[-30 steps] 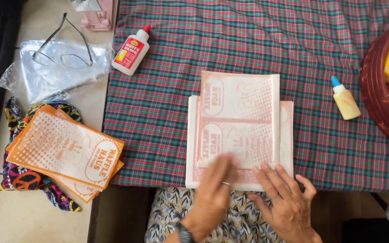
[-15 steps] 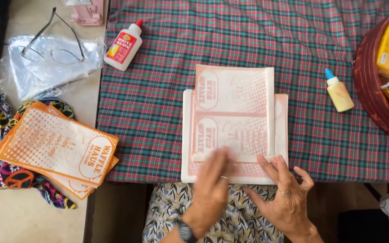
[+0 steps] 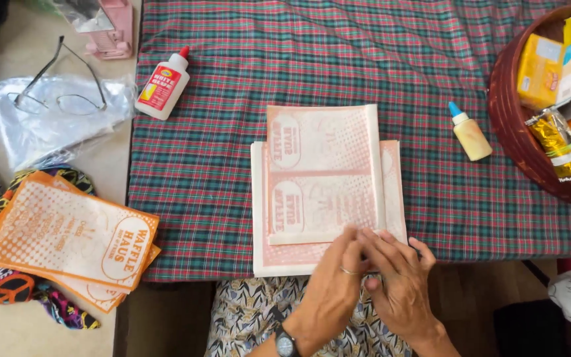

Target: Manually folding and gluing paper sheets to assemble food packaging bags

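Pinching the near edge of the paper bags point(image 3: 325, 192) with both hands, left hand point(image 3: 334, 284) and right hand point(image 3: 398, 284) meeting at 6 o'clock. I'm judging mid-fold; next needs a firm crease.

One view only is given, taken from a head-worn camera that is pointed almost straight down from above the table point(image 3: 232, 165). The table's near edge and the lap are caught at the bottom, and the scene is seen from fairly close.
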